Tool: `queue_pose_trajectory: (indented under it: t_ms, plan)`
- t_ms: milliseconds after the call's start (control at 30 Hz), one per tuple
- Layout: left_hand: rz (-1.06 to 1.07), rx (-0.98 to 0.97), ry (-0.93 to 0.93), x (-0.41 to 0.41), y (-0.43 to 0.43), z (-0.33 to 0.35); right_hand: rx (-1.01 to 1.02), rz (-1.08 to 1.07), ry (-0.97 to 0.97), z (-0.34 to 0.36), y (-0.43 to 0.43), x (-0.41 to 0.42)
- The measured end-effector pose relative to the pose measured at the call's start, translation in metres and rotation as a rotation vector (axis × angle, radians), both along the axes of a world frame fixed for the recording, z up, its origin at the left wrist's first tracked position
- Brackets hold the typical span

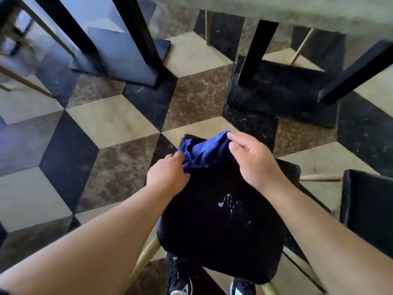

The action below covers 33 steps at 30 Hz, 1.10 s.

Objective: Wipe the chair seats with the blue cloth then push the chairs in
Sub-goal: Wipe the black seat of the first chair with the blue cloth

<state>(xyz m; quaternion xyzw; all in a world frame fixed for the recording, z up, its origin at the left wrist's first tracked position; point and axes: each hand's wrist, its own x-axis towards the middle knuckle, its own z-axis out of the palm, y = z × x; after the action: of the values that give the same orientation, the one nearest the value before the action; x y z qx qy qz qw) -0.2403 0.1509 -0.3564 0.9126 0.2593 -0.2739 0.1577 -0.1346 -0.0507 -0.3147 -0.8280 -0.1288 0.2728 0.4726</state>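
A black padded chair seat (221, 226) on pale wooden legs stands right below me, with whitish smears near its middle. The blue cloth (205, 151) lies bunched on the seat's far edge. My left hand (170, 174) pinches the cloth's near left corner. My right hand (252, 158) rests on the cloth's right end, its fingers curled over the fold. Both forearms reach in from the bottom of the view.
A second black chair (368, 209) stands close on the right. A table edge (297, 11) runs along the top right, above black legs on a flat black base (282, 96). Another table base (119, 58) sits at top left. Patterned tile floor lies all around.
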Motion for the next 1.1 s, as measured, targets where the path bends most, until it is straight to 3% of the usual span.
queue_pose_trajectory:
  t_ms: [167, 333, 533, 733, 867, 1100]
  plan:
    - [0.092, -0.054, 0.219, -0.039, -0.012, -0.054, -0.295, 0.096, -0.079, -0.065, 0.009, -0.021]
    - [0.055, -0.149, 0.263, -0.070, -0.025, -0.098, -0.354, 0.307, -0.166, -0.111, 0.044, -0.041]
    - [0.032, -0.157, 0.380, -0.075, -0.033, -0.125, -0.573, 0.211, -0.294, -0.151, 0.099, -0.033]
    - [-0.001, -0.164, 0.445, -0.070, -0.034, -0.128, -0.549, 0.248, -0.386, -0.168, 0.130, -0.038]
    - [0.006, -0.169, 0.483, -0.064, -0.037, -0.121, -0.541, 0.253, -0.393, -0.171, 0.097, -0.030]
    - [-0.006, -0.158, 0.504, -0.060, -0.043, -0.116, -0.665, 0.009, -0.329, -0.169, -0.041, -0.005]
